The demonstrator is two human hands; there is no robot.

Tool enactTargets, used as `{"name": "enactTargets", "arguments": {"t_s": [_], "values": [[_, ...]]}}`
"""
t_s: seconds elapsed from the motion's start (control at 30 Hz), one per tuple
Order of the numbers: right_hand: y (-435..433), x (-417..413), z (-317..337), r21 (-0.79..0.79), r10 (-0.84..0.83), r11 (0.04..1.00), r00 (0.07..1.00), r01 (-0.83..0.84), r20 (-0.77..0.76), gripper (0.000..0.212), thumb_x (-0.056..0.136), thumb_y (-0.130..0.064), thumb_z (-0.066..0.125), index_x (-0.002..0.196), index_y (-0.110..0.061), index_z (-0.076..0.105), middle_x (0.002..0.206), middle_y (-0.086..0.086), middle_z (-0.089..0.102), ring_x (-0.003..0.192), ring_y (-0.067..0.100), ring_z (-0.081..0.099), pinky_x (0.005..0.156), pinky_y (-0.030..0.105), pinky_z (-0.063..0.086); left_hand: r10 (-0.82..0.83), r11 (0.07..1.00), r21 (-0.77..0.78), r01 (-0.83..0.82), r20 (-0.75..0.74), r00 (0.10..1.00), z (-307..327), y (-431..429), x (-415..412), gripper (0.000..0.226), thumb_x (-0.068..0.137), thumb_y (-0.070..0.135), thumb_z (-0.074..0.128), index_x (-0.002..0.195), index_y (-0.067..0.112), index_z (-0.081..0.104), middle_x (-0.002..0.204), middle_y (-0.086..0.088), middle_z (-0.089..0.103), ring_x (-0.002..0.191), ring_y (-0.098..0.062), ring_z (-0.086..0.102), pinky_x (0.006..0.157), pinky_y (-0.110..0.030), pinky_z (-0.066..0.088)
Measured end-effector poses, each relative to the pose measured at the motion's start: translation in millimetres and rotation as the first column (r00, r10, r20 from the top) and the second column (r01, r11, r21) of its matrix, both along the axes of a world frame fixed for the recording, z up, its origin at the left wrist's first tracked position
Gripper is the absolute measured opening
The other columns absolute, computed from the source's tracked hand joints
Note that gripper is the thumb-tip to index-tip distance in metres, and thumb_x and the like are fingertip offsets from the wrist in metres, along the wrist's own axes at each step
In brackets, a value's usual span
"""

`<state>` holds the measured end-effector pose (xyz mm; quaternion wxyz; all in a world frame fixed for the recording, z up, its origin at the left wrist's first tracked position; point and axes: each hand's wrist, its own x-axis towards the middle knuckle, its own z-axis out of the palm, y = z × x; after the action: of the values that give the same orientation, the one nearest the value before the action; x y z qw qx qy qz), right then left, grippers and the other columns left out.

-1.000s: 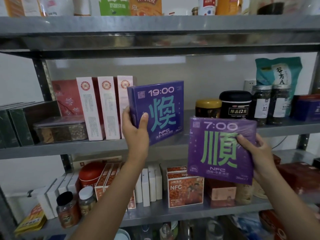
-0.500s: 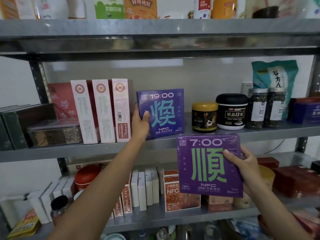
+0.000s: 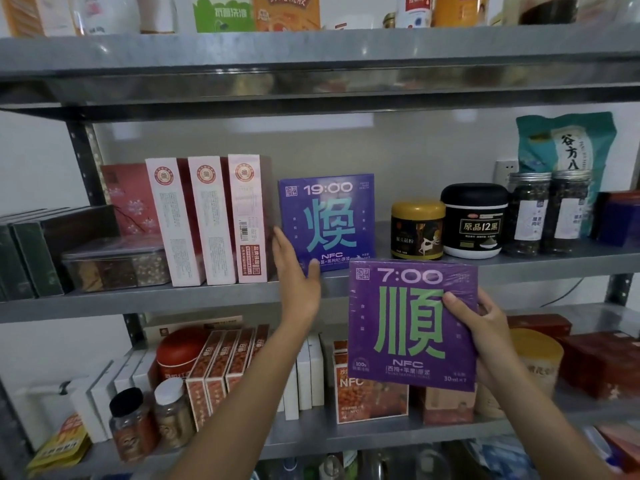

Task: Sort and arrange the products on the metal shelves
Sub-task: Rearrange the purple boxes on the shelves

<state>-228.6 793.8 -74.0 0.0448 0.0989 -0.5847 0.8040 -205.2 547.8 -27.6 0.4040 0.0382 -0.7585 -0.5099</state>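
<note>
Blue 19:00 box (image 3: pixel 327 221) stands upright on the middle shelf (image 3: pixel 519 268), left hand (image 3: pixel 298 271) spread against its edge. Right hand (image 3: pixel 485 327) grips the purple 7:00 box (image 3: pixel 412 323), apparently unplaced.

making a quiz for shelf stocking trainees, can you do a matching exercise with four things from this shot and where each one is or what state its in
Things:
1. blue 19:00 box
2. purple 7:00 box
3. gold-lidded jar
4. teal bag

Places or states:
A. held off the shelf in the right hand
B. at the back, behind two clear jars
C. upright on the middle shelf, left hand at its lower left corner
D. just left of the black-lidded tub

Pairs: 1-C, 2-A, 3-D, 4-B
</note>
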Motion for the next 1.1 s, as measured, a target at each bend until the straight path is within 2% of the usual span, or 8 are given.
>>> {"name": "enactTargets", "arguments": {"t_s": [0.17, 0.27, 0.5, 0.8, 0.93, 1.0, 1.07, 1.1], "values": [[-7, 0, -2, -0.047, 0.040, 0.998, 0.998, -0.038, 0.057, 0.052, 0.058, -0.041, 0.079, 0.104, -0.023, 0.062, 0.088, 0.008, 0.076, 0.072, 0.028, 0.074, 0.051, 0.034, 0.057, -0.257, 0.957, 0.147, 0.250, 0.030, 0.966, -40, 37, 36, 0.053, 0.088, 0.060, 0.035, 0.136, 0.037, 0.038, 0.124, 0.019, 0.058, 0.108, 0.012, 0.057, 0.079, -0.012, 0.052], [-11, 2, -4, -0.053, 0.066, 0.997, 0.992, -0.061, 0.109, 0.048, 0.060, -0.040, 0.079, 0.102, -0.021, 0.063, 0.084, 0.008, 0.076, 0.069, 0.027, 0.074, 0.048, 0.033, 0.056, -0.447, 0.879, 0.267, 0.396, 0.172, 0.878, -62, 49, 50, 0.067, 0.074, 0.080, 0.042, 0.120, 0.031, 0.046, 0.092, 0.016, 0.071, 0.085, -0.003, 0.071, 0.061, -0.012, 0.053], [-10, 18, -20, -0.045, 0.246, 0.969, 0.949, -0.241, 0.197, 0.049, 0.066, -0.030, 0.076, 0.111, -0.024, 0.059, 0.093, 0.008, 0.076, 0.077, 0.028, 0.074, 0.052, 0.035, 0.057, -0.353, 0.896, 0.348, 0.275, 0.184, 0.918, -77, 46, 60, 0.042, 0.071, 0.064, 0.046, 0.098, 0.032, 0.048, 0.088, 0.007, 0.071, 0.077, -0.011, 0.073, 0.059, -0.021, 0.056], [-9, 61, -59, 0.019, 0.318, 0.939, 0.889, -0.343, 0.330, 0.055, 0.064, -0.022, 0.081, 0.114, -0.014, 0.060, 0.098, 0.009, 0.076, 0.084, 0.025, 0.074, 0.057, 0.027, 0.057, -0.354, 0.910, 0.343, 0.232, 0.352, 0.866, -93, 44, 84, 0.054, 0.078, 0.065, 0.038, 0.116, 0.028, 0.050, 0.107, 0.002, 0.070, 0.084, -0.010, 0.072, 0.073, -0.021, 0.058], [-14, 67, -60, -0.037, 0.261, 0.963, 0.886, -0.268, 0.383, 0.060, 0.061, -0.026, 0.076, 0.117, -0.012, 0.060, 0.106, 0.013, 0.074, 0.094, 0.030, 0.072, 0.075, 0.039, 0.056, -0.093, 0.939, -0.274, 0.208, 0.381, 0.920, -109, 48, 98, 0.069, 0.089, 0.069, 0.032, 0.148, 0.037, 0.021, 0.153, 0.001, 0.030, 0.135, -0.009, 0.042, 0.107, -0.035, 0.043], [-18, 69, -59, -0.093, 0.255, 0.967, 0.874, -0.238, 0.413, 0.063, 0.065, -0.024, 0.074, 0.123, -0.010, 0.057, 0.112, 0.016, 0.071, 0.104, 0.035, 0.067, 0.084, 0.045, 0.055, 0.096, 0.606, -0.790, 0.095, 0.192, 0.977, -118, 53, 101, 0.081, 0.086, 0.072, 0.037, 0.151, 0.028, 0.017, 0.159, -0.006, 0.025, 0.144, -0.019, 0.029, 0.115, -0.043, 0.027], [-23, 73, -58, -0.129, 0.256, 0.967, 0.858, -0.221, 0.444, 0.061, 0.071, -0.024, 0.072, 0.128, -0.009, 0.055, 0.115, 0.017, 0.070, 0.107, 0.036, 0.066, 0.086, 0.046, 0.054, 0.126, 0.274, -0.962, -0.015, 0.020, 0.992, -124, 59, 101, 0.092, 0.073, 0.071, 0.061, 0.142, 0.018, 0.032, 0.145, -0.012, 0.049, 0.133, -0.023, 0.048, 0.110, -0.046, 0.030], [-26, 75, -59, -0.134, 0.260, 0.965, 0.848, -0.223, 0.462, 0.061, 0.072, -0.025, 0.071, 0.129, -0.009, 0.054, 0.115, 0.018, 0.070, 0.107, 0.036, 0.066, 0.086, 0.047, 0.054, 0.141, 0.234, -0.971, -0.040, -0.006, 0.990, -125, 62, 101, 0.095, 0.067, 0.068, 0.072, 0.139, 0.016, 0.035, 0.139, -0.012, 0.056, 0.128, -0.023, 0.054, 0.109, -0.044, 0.032]]}}
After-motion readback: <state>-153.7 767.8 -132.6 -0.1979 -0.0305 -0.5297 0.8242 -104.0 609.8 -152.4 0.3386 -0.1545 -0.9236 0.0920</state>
